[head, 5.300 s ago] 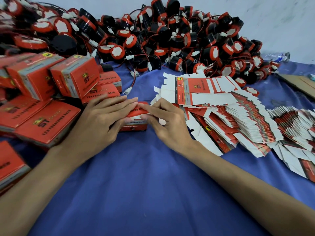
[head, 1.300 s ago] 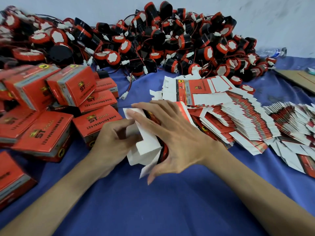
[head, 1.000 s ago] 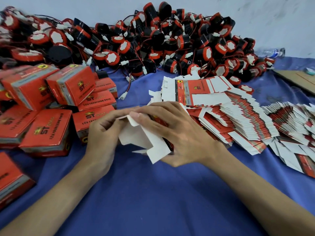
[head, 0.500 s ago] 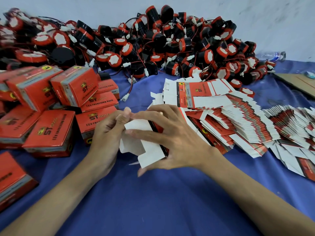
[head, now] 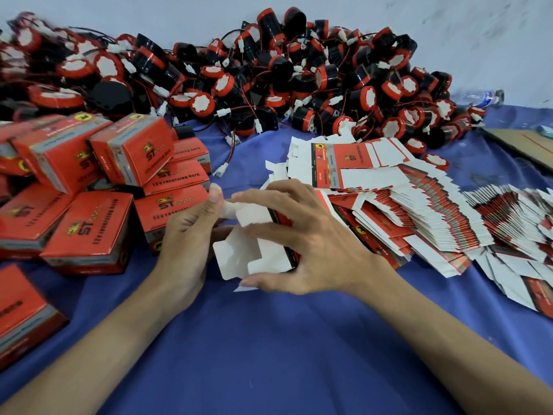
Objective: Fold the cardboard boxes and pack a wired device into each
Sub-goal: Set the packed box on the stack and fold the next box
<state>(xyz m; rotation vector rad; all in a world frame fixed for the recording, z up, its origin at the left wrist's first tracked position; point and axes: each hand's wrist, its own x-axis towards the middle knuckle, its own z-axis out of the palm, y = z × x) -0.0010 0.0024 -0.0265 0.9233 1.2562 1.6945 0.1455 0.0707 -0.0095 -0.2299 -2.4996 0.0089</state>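
Half-folded box [head: 254, 250] between both hands; left hand [head: 185, 241] and right hand [head: 317, 244] grip it.

I've got blue cloth [head: 269, 354]: heap of wired devices [head: 299, 85] along far edge, closed red boxes [head: 89, 229] left, flat box blanks [head: 434, 223] fanned right, brown cardboard sheet [head: 526, 145] far right.

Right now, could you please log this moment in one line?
step: folding | left hand: pinches white flap | right hand: grips cardboard box | devices: piled behind
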